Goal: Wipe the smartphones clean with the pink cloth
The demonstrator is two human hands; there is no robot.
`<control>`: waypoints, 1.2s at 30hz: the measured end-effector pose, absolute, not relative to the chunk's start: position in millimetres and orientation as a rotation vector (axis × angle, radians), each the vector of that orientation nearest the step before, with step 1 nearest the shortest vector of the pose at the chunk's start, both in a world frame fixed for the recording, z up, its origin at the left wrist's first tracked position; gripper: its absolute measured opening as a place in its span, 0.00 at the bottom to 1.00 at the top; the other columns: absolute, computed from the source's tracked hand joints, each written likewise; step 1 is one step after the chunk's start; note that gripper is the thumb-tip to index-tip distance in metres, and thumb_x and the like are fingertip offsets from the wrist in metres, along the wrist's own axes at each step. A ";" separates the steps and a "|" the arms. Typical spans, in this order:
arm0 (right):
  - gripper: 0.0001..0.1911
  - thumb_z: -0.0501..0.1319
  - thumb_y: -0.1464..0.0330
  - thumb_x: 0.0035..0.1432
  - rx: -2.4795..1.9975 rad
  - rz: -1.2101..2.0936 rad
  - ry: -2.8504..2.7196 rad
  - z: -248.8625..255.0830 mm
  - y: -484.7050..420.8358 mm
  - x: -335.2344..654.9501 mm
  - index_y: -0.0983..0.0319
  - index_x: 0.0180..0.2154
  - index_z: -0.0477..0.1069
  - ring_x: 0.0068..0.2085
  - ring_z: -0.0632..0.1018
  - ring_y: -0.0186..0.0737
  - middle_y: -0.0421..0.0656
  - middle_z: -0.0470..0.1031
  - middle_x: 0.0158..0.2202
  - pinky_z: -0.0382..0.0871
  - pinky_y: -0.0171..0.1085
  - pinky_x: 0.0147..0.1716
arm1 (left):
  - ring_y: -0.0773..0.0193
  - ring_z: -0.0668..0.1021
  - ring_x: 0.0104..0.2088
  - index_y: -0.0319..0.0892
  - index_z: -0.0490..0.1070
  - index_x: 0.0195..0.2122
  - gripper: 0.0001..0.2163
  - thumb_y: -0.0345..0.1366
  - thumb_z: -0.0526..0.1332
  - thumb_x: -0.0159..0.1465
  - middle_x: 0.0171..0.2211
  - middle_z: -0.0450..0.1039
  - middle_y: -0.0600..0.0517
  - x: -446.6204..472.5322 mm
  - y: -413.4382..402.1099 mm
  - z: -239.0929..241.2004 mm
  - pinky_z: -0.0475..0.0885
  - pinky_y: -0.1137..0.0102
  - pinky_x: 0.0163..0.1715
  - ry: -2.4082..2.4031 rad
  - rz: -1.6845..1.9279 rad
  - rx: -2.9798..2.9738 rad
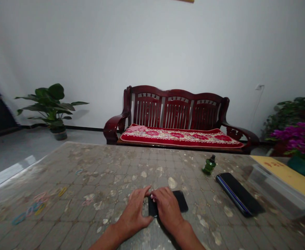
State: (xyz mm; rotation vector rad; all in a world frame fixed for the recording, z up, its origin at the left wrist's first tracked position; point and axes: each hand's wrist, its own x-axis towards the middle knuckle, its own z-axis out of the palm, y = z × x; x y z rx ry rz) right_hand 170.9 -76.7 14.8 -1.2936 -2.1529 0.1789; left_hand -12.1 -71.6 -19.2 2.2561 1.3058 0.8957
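Note:
A small black phone-like slab [181, 201] lies flat on the patterned table [102, 170], near the front edge. My left hand [134, 208] rests at its left end, thumb and fingers curled around that end. My right hand [168, 206] lies over the slab's middle, fingers bent and pressed down on it. Only the slab's right end and a strip between my hands show.
A larger dark phone [238, 198] lies to the right, with a small green bottle [208, 166] behind it. A clear lidded box [277, 191] under a yellow sheet sits at the right edge. Coloured rubber bands [38, 208] are scattered at the left. A wooden bench [177, 121] stands beyond.

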 end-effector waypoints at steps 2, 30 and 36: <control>0.15 0.55 0.80 0.63 -1.229 0.190 -2.188 14.8 -77.9 163.4 0.57 0.41 0.75 0.41 0.72 0.41 0.42 0.77 0.38 0.64 0.37 0.42 | 0.44 0.71 0.54 0.45 0.57 0.63 0.41 0.29 0.63 0.45 0.52 0.71 0.43 -11.6 -70.8 -20.6 0.62 0.48 0.59 1.302 0.912 2.258; 0.09 0.58 0.75 0.62 -1.521 0.260 -1.989 25.0 -79.1 192.4 0.57 0.38 0.75 0.43 0.74 0.44 0.43 0.77 0.41 0.61 0.38 0.44 | 0.47 0.71 0.54 0.45 0.59 0.62 0.37 0.30 0.64 0.47 0.53 0.70 0.45 -13.4 -73.3 -12.6 0.62 0.51 0.59 1.274 0.849 2.296; 0.08 0.59 0.73 0.60 -1.602 0.509 -1.964 30.8 -78.1 200.1 0.57 0.31 0.75 0.40 0.75 0.41 0.40 0.77 0.35 0.60 0.35 0.40 | 0.46 0.71 0.54 0.44 0.59 0.61 0.37 0.30 0.64 0.48 0.52 0.71 0.45 -13.0 -73.6 -5.6 0.61 0.51 0.59 1.266 0.812 2.276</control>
